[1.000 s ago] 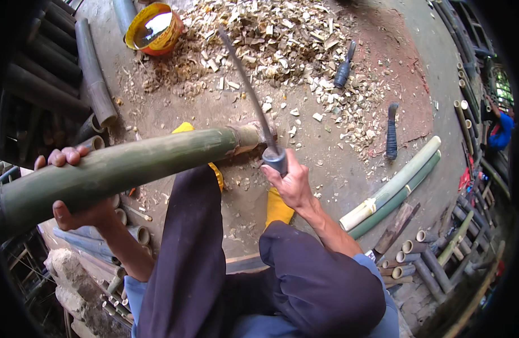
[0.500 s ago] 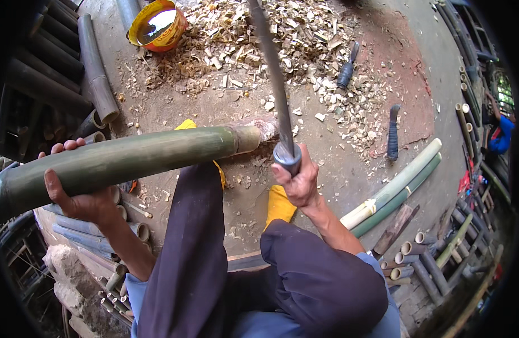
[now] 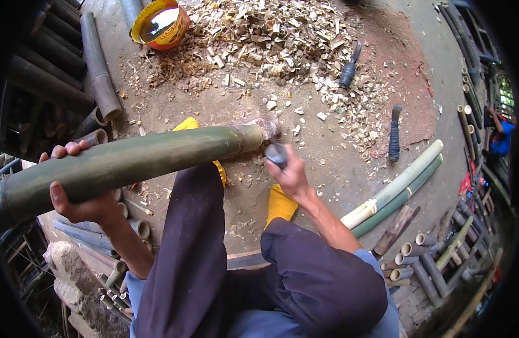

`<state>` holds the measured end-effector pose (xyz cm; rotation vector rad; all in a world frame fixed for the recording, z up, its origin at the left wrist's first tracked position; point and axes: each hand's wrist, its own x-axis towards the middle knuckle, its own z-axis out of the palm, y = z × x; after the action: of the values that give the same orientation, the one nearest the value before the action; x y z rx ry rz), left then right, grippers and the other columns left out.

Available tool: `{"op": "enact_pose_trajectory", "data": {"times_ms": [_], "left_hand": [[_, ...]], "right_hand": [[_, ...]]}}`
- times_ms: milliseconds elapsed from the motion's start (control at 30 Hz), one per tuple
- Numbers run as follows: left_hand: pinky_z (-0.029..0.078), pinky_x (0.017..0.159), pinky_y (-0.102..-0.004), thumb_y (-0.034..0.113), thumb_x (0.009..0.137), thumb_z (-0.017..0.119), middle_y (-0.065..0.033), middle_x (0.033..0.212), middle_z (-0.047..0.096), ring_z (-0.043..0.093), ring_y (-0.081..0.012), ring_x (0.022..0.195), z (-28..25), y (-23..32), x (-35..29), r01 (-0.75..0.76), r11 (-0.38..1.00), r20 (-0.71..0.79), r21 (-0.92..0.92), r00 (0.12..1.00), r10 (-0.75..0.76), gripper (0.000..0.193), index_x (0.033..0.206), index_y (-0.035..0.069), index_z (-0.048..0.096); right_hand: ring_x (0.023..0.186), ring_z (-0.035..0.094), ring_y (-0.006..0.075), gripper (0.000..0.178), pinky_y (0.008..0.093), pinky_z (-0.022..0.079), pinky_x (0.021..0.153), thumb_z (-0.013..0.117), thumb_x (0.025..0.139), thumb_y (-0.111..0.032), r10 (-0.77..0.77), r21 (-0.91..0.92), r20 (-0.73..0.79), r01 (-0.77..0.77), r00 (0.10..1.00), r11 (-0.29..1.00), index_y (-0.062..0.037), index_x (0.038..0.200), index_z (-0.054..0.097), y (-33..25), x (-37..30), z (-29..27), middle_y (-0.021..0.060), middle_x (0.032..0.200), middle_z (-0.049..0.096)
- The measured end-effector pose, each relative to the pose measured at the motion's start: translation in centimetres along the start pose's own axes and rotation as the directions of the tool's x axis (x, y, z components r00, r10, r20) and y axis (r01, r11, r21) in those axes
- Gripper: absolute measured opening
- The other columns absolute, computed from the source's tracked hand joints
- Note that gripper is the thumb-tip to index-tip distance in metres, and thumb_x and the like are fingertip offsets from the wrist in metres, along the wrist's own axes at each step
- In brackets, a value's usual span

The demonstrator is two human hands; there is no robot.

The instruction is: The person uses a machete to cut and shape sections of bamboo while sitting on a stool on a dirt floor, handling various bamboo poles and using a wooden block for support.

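Note:
A thick green bamboo pole (image 3: 141, 158) slants across the left half of the head view. My left hand (image 3: 82, 205) grips it from below, thumb on the near side and fingertips over the far side. Its trimmed pale end rests at a chopping block (image 3: 268, 121). My right hand (image 3: 292, 177) is wrapped round the round dark handle of a machete (image 3: 277, 155), beside that end. Blur and the handle hide most of the blade, so I cannot tell whether it touches the bamboo.
Wood chips (image 3: 271, 34) heap up ahead, beside a yellow-red bucket (image 3: 178, 34) of liquid. Two dark-handled blades (image 3: 348, 73) (image 3: 394, 141) lie at right, near pale split bamboo lengths (image 3: 395, 183). Bamboo stacks (image 3: 51, 73) line both sides. A person in blue (image 3: 500, 141) is far right.
The machete has swung down from upright to the pole's end, and my right hand has moved slightly down and left. My left hand and the bamboo have barely shifted.

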<state>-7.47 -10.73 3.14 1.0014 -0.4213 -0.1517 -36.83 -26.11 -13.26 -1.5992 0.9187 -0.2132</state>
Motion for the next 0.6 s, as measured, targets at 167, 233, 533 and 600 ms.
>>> {"op": "enact_pose_trajectory", "data": {"times_ms": [167,233,533,600], "left_hand": [[0.036,0.091,-0.043,0.032,0.071,0.055,-0.0132,0.099,0.044,0.047,-0.026,0.091,-2.5,0.2,0.6,-0.014,0.999,0.131,-0.033,0.991,0.019,0.059,0.12,0.002,0.04],[0.036,0.091,-0.0433,0.033,0.07,0.056,-0.0132,0.099,0.044,0.047,-0.0265,0.091,-2.5,0.1,0.7,-0.033,0.999,0.138,-0.043,0.99,0.038,0.061,0.12,0.002,0.039],[0.038,0.095,-0.0512,0.028,0.079,0.056,-0.016,0.105,0.052,0.052,-0.0303,0.098,1.5,-0.8,0.0,0.149,0.989,-0.18,0.019,0.973,-0.143,0.052,0.12,0.002,0.04],[0.04,0.096,-0.0489,0.026,0.079,0.056,-0.0151,0.106,0.052,0.051,-0.0299,0.1,1.0,-0.6,0.3,0.102,0.991,-0.288,0.089,0.955,-0.072,0.046,0.116,0.002,0.043]], "right_hand": [[0.061,0.061,0.0135,0.041,0.0297,0.048,0.051,0.06,0.084,-0.039,0.301,0.111,0.159,-0.32,0.94,0.941,0.0001,0.093,0.053,-0.9,-0.2,-0.8,0.0078,0.066,0.058],[0.058,0.059,0.0131,0.041,0.0287,0.048,0.05,0.059,0.085,-0.04,0.04,0.128,0.039,-0.045,0.998,0.991,-0.0002,0.092,0.053,-2.3,-0.3,-0.6,0.0063,0.065,0.057],[0.072,0.062,0.0232,0.04,0.0361,0.048,0.063,0.059,0.083,-0.038,0.091,-0.132,0.067,-0.082,0.994,0.988,-0.0028,0.101,0.051,3.7,0.8,0.0,0.0123,0.077,0.062],[0.072,0.064,0.0227,0.04,0.035,0.05,0.062,0.059,0.084,-0.036,0.168,-0.087,0.034,-0.165,0.985,0.982,-0.001,0.102,0.05,0.8,0.2,-0.1,0.0128,0.077,0.062]]}}
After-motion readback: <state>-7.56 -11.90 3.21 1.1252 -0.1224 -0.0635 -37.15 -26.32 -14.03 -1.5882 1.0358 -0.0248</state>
